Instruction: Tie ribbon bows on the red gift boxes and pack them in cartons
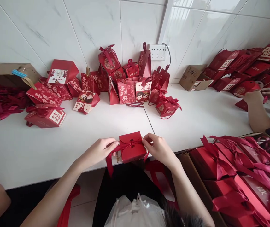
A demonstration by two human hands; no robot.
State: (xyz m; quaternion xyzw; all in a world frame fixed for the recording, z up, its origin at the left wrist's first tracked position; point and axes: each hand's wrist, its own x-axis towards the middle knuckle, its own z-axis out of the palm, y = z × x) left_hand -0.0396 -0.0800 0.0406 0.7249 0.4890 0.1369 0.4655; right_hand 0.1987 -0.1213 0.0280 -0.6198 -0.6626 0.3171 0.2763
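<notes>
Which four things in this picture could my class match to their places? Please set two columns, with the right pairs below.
Things:
1. small red cardboard gift box
2. white rectangular power strip
3. pile of dark red fabric ribbons
4. large open brown cardboard carton

Places:
A. against the white tiled wall
B. at the lower right, filled with ribboned boxes
C. between the left hand and right hand
D. at the far left

Pairs: 1-C, 2-A, 3-D, 4-B
</notes>
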